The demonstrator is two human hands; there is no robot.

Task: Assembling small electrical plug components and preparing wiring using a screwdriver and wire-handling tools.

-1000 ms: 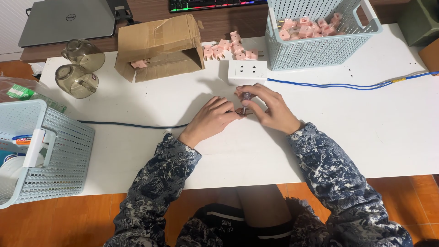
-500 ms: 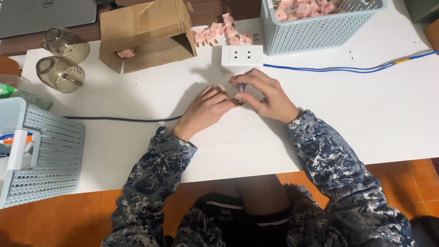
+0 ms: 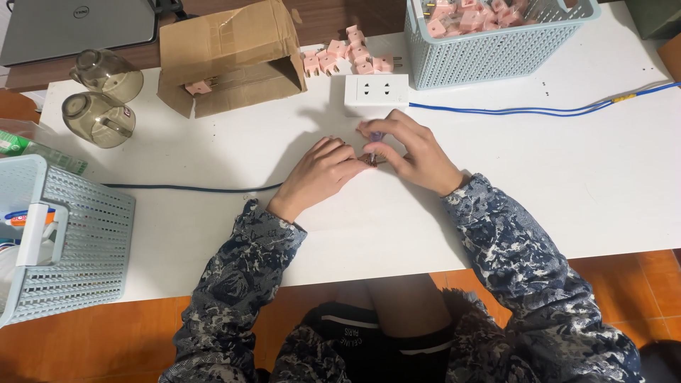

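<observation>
Right hand (image 3: 418, 152) fingers pinched together on a thin screwdriver (image 3: 374, 145), purple-ish handle, held near upright with its tip down on a small part (image 3: 372, 162) lying on the desk (image 3: 567, 184). Left hand (image 3: 319, 174) lies flat-ish at 9 o'clock of that part, fingertips closed onto it and pinning it down; part mostly hidden, can't tell its shape. Hands touch at the fingertips, mid-desk. At 12 o'clock, just beyond the right hand: white socket block (image 3: 376, 94), its blue cable (image 3: 539, 110) running off toward 3 o'clock. Further toward 12: loose heap of pink plug adapters (image 3: 351, 57), and at 1 o'clock a pale blue basket (image 3: 489, 53) full of the same. At 10–11 o'clock: open cardboard box (image 3: 227, 60) on its side with one pink adapter inside. Far 10 o'clock: two smoky glass mugs (image 3: 99, 99) lying tipped over, laptop (image 3: 78, 28) beyond them. At 9 o'clock: dark cable (image 3: 184, 188) running across the desk toward the left wrist; second pale blue basket (image 3: 67, 248) at the desk's edge, 8 o'clock.
</observation>
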